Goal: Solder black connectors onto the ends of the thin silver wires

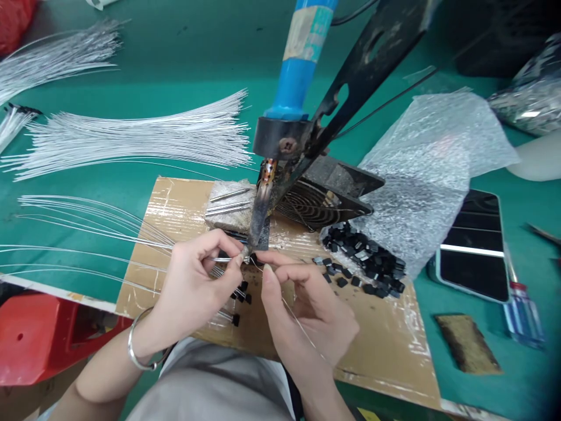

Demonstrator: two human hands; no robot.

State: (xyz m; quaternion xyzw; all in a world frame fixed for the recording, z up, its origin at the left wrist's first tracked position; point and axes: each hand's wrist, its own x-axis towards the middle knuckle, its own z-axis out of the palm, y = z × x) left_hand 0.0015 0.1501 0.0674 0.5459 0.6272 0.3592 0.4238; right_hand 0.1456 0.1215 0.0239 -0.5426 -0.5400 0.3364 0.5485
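The table (184, 52) is covered in green. White wires (131, 137) are spread on it. The board (385, 345) is brown, under shiny clear tape. The soldering iron handle (302, 58) is coloured blue, with a pale band. Its stand (350, 76) is black. The small parts (368, 260) are black too. A silver bracelet (138, 345) is worn. The box (39, 333) is red.

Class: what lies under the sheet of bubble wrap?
A heap of small black parts pokes out from under the bubble wrap; a phone edge too. Anything deeper is covered.
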